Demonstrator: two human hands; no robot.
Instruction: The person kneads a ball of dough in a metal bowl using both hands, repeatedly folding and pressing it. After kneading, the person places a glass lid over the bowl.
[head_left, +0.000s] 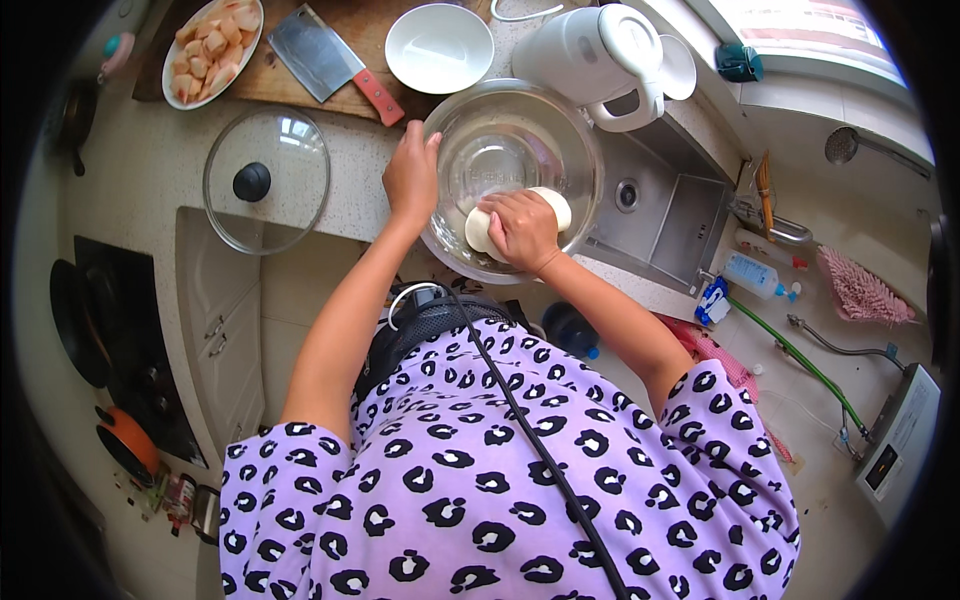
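A large stainless steel bowl (525, 135) stands before me at the front of the counter, beside the sink. My left hand (412, 176) grips its left rim, with the thumb along the edge. Inside the bowl, my right hand (521, 225) lies curled over a smooth, pale piece of dough (553, 206). The dough bulges out on both sides of the hand; its middle is hidden beneath the fingers. Bits of flour or dough cling to the bowl's inner wall.
Behind the bowl are a white bowl (439, 49) and a white electric kettle (577, 56). A cleaver (315, 56) and a plate of cut fruit (214, 49) lie on a wooden board (255, 79). A glass lid (289, 191) overhangs the counter; the sink (637, 225) is right.
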